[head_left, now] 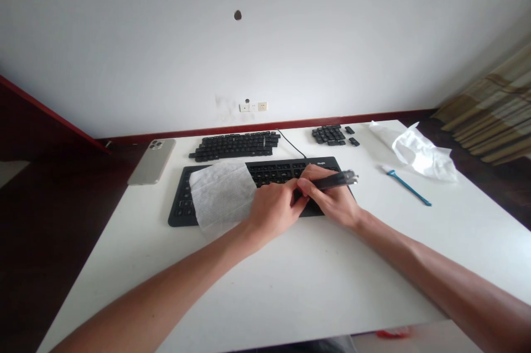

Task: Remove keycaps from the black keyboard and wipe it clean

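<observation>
In front of the black keyboard (282,167), the white desk (290,281) gives wide passage. A white wipe (222,198) covers the keyboard's left part. Behind it, rows of loose keycaps (234,145) obstruct; a smartphone (151,162) blocks its left, a blue brush (409,187) and crumpled tissue (423,154) its right.

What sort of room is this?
Probably a home office or bedroom: a white desk holding a keyboard, wall sockets just above it, and a curtain at right.
</observation>
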Demonstrator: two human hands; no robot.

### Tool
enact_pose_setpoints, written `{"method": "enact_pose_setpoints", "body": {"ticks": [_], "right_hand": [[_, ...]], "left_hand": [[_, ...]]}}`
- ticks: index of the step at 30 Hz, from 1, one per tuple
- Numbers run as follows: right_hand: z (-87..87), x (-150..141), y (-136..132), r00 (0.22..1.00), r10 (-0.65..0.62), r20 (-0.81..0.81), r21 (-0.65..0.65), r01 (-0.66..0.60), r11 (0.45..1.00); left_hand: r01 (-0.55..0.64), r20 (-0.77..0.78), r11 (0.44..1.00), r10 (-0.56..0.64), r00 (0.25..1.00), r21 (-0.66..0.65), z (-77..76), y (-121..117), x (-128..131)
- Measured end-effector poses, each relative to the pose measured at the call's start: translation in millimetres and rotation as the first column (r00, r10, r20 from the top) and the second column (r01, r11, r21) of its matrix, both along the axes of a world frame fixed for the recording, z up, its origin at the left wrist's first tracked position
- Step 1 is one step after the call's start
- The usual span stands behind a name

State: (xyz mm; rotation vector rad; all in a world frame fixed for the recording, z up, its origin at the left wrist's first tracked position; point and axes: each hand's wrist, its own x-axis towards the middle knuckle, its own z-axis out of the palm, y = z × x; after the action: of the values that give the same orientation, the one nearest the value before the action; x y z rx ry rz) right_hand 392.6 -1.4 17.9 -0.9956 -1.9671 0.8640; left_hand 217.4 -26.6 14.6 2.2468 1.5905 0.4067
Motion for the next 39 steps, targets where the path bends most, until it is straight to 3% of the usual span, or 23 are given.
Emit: {"method": "enact_pose_setpoints", "body": {"ticks": [6, 9, 13, 19, 23, 32, 39], "right_hand": [[-4.6, -6.8, -6.5, 0.987, 0.008, -0.158, 0.076, 0.004, 0.997], [-8.3, -6.0, -8.4, 0.969, 0.012, -0.246, 0.03, -0.005, 1.0], [-8.6, -6.3, -10.8, 0.961, -0.001, -0.276, -0.142, -0.04, 0.989], [-0.5, -12.0, -13.3, 0.983, -0.039, -0.177, -0.152, 0.012, 0.988], [-2.2, -13.6, -17.3, 0.994, 0.003, -0.112, -0.075, -0.012, 0.997], [-4.7, -13.8, -22.1, 0.986, 0.095, -0.137, 0.195, -0.067, 0.979], [-5.8, -13.6, -19.7, 0.982, 0.149, -0.117, 0.236, -0.118, 0.965]], "left_hand": [[0.128, -0.011, 0.956, -0.129, 0.992, 0.263, -12.2, -5.1, 4.3], [0.197, -0.026, 0.924, -0.199, 0.98, 0.328, -18.2, -5.3, 5.3], [0.304, -0.111, 0.916, -0.284, 0.952, 0.261, -20.8, -2.9, 3.5], [0.319, -0.163, 0.935, -0.294, 0.942, 0.157, -17.5, -0.1, 3.7], [0.316, -0.188, 0.938, -0.288, 0.939, 0.141, -17.5, 0.5, 5.4], [0.308, -0.237, 0.936, -0.265, 0.935, 0.168, -21.7, -0.6, 6.0], [0.29, -0.229, 0.939, -0.246, 0.942, 0.184, -22.2, -1.9, 6.8]]}}
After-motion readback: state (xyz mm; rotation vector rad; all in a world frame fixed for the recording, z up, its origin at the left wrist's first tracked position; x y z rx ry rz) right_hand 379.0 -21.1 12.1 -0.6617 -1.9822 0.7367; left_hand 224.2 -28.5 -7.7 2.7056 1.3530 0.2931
